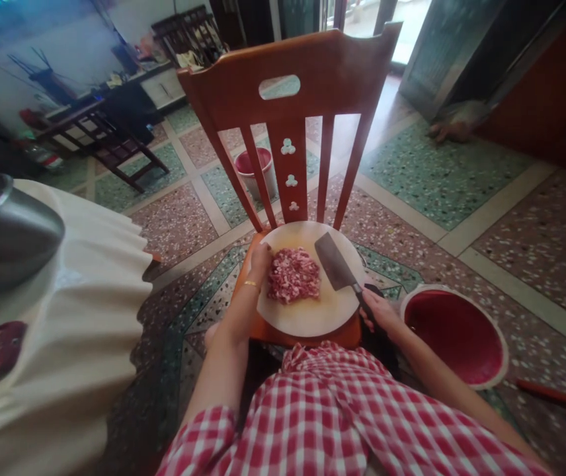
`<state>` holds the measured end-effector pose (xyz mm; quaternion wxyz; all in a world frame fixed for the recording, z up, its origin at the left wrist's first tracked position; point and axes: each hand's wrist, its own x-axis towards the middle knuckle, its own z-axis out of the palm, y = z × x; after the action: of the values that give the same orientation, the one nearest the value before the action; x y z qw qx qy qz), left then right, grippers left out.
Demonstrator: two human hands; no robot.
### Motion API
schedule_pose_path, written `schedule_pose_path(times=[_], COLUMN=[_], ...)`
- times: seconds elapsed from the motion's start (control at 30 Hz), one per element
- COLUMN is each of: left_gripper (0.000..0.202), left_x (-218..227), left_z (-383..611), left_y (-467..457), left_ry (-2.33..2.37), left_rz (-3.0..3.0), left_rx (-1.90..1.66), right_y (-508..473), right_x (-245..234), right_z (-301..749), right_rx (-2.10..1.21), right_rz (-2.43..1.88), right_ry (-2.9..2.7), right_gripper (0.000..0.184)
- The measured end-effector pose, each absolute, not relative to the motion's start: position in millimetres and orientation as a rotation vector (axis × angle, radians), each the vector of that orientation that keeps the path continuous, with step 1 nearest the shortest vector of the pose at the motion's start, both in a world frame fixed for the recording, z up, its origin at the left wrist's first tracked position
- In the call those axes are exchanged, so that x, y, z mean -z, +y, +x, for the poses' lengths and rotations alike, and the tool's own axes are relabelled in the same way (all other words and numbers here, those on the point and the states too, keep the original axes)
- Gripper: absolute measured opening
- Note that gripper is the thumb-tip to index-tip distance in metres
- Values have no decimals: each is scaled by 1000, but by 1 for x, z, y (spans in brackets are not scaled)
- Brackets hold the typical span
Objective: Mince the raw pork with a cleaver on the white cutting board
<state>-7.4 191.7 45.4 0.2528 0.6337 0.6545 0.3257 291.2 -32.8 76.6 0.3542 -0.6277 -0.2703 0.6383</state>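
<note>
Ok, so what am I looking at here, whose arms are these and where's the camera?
There is no machine: the camera sits on a person's head, looking down at their two hands. A chair serves as a table; on its seat lies a round board with a pile of minced meat. The right hand grips a cleaver, blade over the board. The left hand rests at the board's edge beside the meat. A red basin stands on the floor to the right.

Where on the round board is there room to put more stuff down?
The widest bare patch of the board is its near part, between the meat and the checked shirt. A thin strip lies by the chair back. Crowded: left hand at the left rim, cleaver in the right hand on the right.
</note>
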Motion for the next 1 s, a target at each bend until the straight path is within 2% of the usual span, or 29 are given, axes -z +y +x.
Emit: schedule_pose_path(times=[0.13, 0.3, 0.37, 0.47, 0.53, 0.6, 0.77, 0.87, 0.93, 1.0], left_gripper=[18, 22, 24, 25, 22, 20, 20, 19, 18, 18], left_x=[-61, -75, -70, -56, -47, -41, -35, -32, -27, -23], left_z=[5, 21, 20, 12, 7, 4, 3, 5, 5, 6], left_y=[178, 116, 87, 50, 33, 22, 20, 25, 27, 27], left_ry=[1698, 1470, 1491, 1614, 1702, 1752, 1741, 1766, 1778, 1774], left_rz=[1697, 1855, 1858, 1739, 1650, 1566, 1379, 1353, 1341, 1347], left_rx=[-765, -716, -798, -1029, -1166, -1256, -1367, -1364, -1367, -1381], right_y=[-13, 34, 44, 39, 25, 10, -11, -11, -10, -7], right_x=[-61, -74, -88, -105, -112, -117, -165, -204, -208, -189], right_z=[295, 283, 278, 274, 273, 273, 266, 246, 228, 214], right_rx=[-1733, -1764, -1561, -1055, -779, -646, -687, -692, -624, -572], right_rz=[-1625, -1725, -1737, -1702, -1692, -1700, -1641, -1486, -1413, -1391], right_ry=[-698, -1073, -1438, -2000, -2253, -2381, -2122, -1926, -1881, -1895], right_gripper=[45, 46, 44, 38, 39, 42, 41, 50, 55, 56])
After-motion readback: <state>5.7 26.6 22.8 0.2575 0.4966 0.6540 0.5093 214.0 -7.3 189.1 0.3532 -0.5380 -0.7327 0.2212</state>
